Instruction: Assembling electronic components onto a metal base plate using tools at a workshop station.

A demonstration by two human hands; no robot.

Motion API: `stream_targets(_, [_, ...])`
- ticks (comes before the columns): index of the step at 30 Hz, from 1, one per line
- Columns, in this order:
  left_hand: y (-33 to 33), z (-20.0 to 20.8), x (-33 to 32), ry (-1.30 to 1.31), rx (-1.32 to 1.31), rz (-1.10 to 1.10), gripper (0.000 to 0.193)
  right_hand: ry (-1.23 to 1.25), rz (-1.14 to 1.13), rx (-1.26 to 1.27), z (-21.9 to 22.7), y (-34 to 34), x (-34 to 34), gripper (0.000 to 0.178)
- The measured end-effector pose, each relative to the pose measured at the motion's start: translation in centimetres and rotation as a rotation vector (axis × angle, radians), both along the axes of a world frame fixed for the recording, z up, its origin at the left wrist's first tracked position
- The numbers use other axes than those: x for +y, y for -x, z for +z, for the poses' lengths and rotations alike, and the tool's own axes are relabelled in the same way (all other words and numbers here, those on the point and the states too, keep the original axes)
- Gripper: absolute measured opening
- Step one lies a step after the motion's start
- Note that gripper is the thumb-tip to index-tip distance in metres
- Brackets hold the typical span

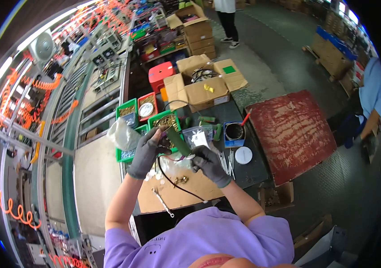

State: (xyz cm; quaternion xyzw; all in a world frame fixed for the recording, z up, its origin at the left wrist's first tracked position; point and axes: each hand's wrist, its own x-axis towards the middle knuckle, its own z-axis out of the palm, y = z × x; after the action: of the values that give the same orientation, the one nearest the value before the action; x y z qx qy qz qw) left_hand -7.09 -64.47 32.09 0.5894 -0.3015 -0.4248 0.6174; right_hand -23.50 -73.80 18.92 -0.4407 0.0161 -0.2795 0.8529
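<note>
Green tube-like piece (178,141) is held above the bench (249,176), left hand (150,151) gripping its far end, right hand (208,165) its near end, probably for steadiness (green bins (118,155) stand close, likely for easy reach).

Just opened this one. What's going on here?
A person in a purple top holds a dark green cylindrical piece in gloved hands, the left hand at its upper end and the right hand at its lower end. A black cable curves below; whether it joins the piece is unclear. On the brown sheet nearer the body lie a wrench and brass-coloured fittings, neither in hand. Green bins of small parts stand beyond.
</note>
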Motion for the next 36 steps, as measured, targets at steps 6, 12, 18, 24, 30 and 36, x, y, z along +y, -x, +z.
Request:
stream_targets(6, [0.3,-1.1,-0.4,0.083,0.059,-0.053,0.031,-0.294,0.006,-0.034,0.3,0.5,0.5,0.030])
stream_targets(12, [1.0,-0.2,-0.5,0.036,0.059,-0.091,0.020,-0.502,0.280,-0.182,-2.3,0.5,-0.3,0.038])
stream_targets(18, [1.8,-0.8,-0.8,0.141,-0.376,0.037,0.014,-0.455,0.003,0.060,0.3,-0.7,1.6,0.041])
stream_targets(24, [5.1,-1.5,-0.4,0.281,-0.949,-0.001,0.012,-0.378,0.107,0.006,-1.1,-0.7,2.4,0.054])
stream_targets(30, [6.5,-2.8,-1.3,0.265,-0.534,0.163,0.015,-0.110,-0.246,-0.013,1.2,-0.1,3.2,0.057])
stream_targets(36, [6.7,-2.5,-1.1,0.183,-0.455,0.086,0.011,-0.155,-0.139,-0.015,2.7,1.4,1.0,0.046])
